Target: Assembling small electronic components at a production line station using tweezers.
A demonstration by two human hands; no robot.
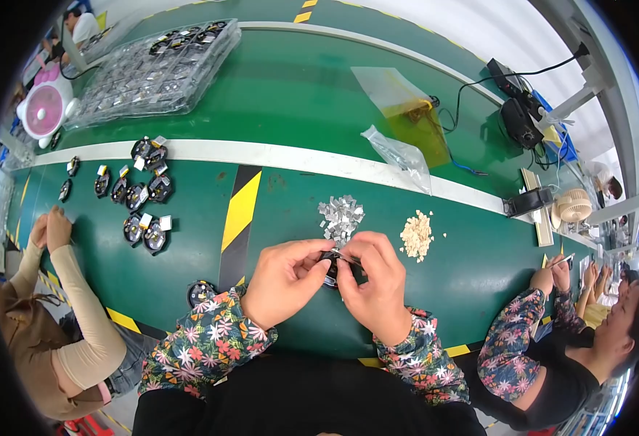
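The left hand point(287, 280) is gripping a black round part point(330, 279) between thumb and forefinger, low over the green table point(290, 211) at the near middle. The right hand point(374, 283) is bringing thumb and forefinger close together at the part's right side — whether they are clamping it or some small piece, I cannot tell. Small grey pieces point(341, 219) are lying just beyond the fingertips, with beige pieces point(417, 236) farther right. The pinch looks narrow, so uneven thumb pressure could tip the part or make it slip; a knuckle straying far could scatter the grey pile — perhaps mixing it with the beige.
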